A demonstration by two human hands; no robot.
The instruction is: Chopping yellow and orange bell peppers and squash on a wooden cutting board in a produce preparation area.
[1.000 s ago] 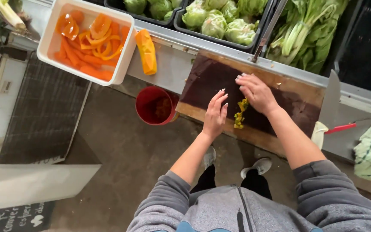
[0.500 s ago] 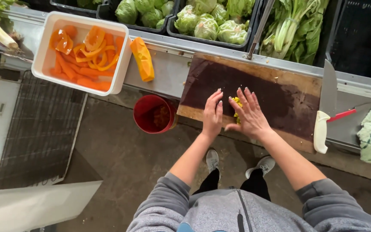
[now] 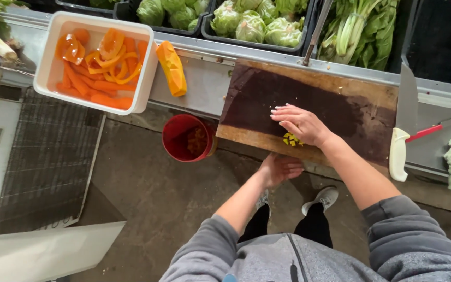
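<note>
The right hand [image 3: 301,124] lies palm down, fingers spread and stretched out flat toward the left of the scene, its wrist bent a little and the forearm bare up to a grey sleeve pushed back near the elbow. The left hand [image 3: 280,169] sits nearer the body and lower, cupped with the palm turned up and the fingers loosely curled, just below the right hand. Its forearm is bare too and runs back to a grey sleeve. Neither hand grips anything.
</note>
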